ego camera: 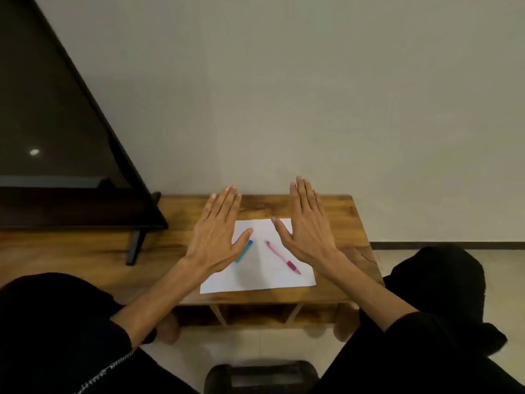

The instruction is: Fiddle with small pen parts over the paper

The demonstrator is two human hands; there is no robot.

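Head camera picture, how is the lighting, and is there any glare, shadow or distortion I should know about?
Head view: dim, warm light; a small bright glare spot on the dark screen; a soft grey shadow on the paper below the left hand and right hand; wide-angle bending tilts the screen edge and table; the picture is slightly soft, so the pink pen lacks fine detail.

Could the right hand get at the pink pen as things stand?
Probably yes: the right hand, open, is just beside the pink pen, which lies uncovered on the white paper.

Monitor stand (135,247) left of paper (264,277).
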